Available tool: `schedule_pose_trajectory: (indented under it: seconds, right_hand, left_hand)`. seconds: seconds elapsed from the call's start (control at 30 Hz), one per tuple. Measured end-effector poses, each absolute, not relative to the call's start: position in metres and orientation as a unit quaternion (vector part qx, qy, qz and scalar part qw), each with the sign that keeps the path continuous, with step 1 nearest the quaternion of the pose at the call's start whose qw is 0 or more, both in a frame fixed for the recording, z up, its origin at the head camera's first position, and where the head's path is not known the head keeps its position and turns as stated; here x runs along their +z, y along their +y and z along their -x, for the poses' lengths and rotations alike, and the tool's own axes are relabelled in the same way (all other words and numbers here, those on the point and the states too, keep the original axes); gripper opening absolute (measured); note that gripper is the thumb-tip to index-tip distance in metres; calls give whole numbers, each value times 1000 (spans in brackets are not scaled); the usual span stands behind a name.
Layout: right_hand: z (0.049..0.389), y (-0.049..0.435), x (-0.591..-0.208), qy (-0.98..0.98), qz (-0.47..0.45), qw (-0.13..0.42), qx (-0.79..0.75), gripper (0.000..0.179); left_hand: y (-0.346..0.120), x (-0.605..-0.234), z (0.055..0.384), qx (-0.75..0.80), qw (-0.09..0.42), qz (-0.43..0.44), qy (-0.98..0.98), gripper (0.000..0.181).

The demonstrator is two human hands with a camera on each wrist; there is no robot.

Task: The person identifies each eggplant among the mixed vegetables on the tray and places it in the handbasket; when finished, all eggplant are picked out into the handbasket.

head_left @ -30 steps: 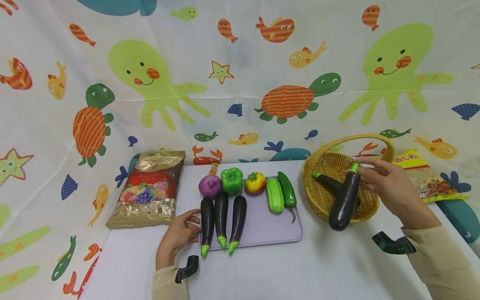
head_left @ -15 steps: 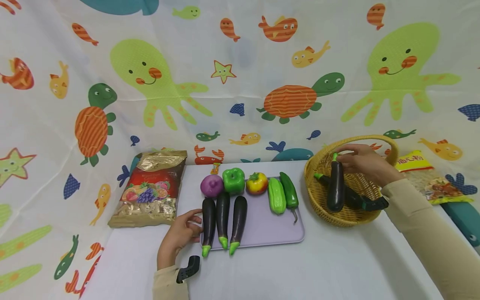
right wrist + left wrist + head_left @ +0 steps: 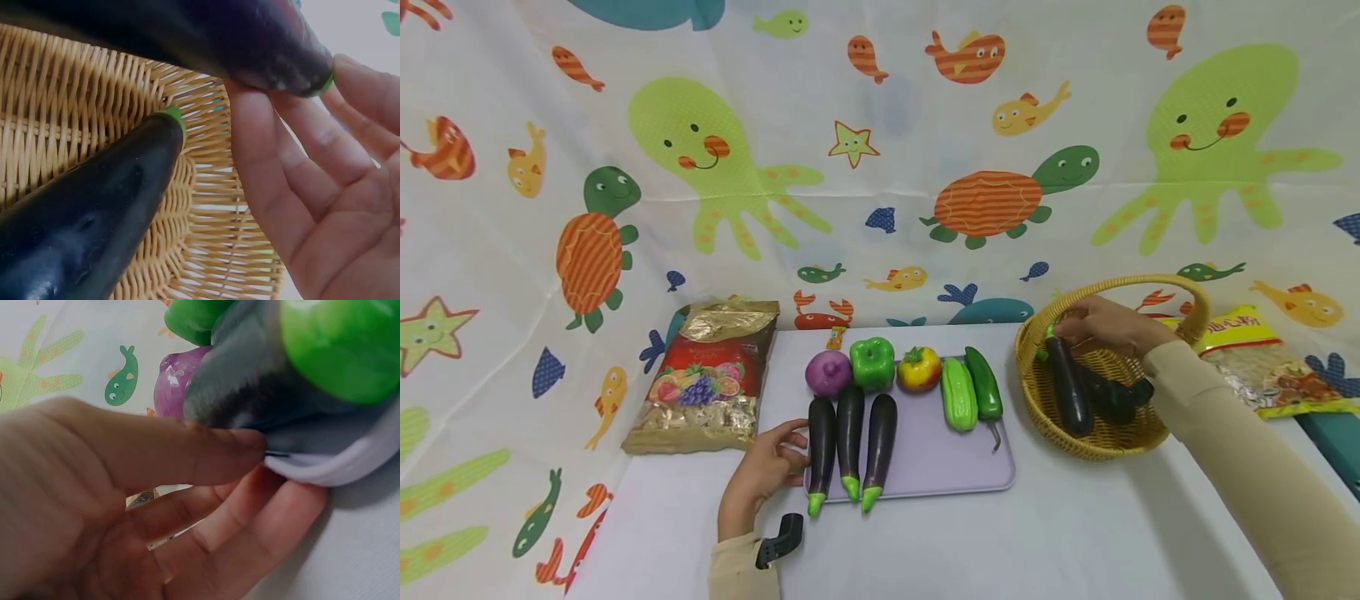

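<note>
Glossy dark-purple, club-shaped, green-capped eggplant (image 3: pixel 1070 390), pinched at its stem end by the right hand (image 3: pixel 1105 323) within the tan woven-wicker basket (image 3: pixel 1078 450), near 1 similar smooth fruit (image 3: pixel 103 209). Placement appears in hand; the next move likely calls for loosened fingers. The left hand (image 3: pixel 765 462) grips the flat lilac tray (image 3: pixel 932 458).

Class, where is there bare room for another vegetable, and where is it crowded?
Free: the middle of the tray, between the three eggplants and pale-green gourd; the white table in front of the tray.
Crowded: the tray's left, where eggplants, onion and bell pepper sit close; only a narrow gap parts tray and basket.
</note>
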State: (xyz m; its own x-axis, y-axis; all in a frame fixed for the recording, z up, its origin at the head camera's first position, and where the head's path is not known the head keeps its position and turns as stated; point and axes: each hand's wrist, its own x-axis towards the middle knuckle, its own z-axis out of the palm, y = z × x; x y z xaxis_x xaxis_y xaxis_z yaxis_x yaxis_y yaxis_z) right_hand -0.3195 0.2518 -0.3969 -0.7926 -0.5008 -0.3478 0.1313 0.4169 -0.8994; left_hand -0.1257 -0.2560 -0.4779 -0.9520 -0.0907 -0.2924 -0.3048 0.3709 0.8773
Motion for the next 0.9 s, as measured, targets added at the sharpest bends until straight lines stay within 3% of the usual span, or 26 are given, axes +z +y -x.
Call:
schedule_pose_trajectory:
  seconds: [0.2,0.63,0.9]
  right_hand:
    - [325,253,-403,773,126,325,-530,14]
    - [332,246,-421,773,125,340,-520,20]
    - [335,240,-424,786,136,336,-500,9]
  left_hand:
    - [-256,-478,125,550,102,126,819,62]
    - [-255,-479,125,544,101,122,824,61]
    - [-255,-478,126,542,100,127,825,63]
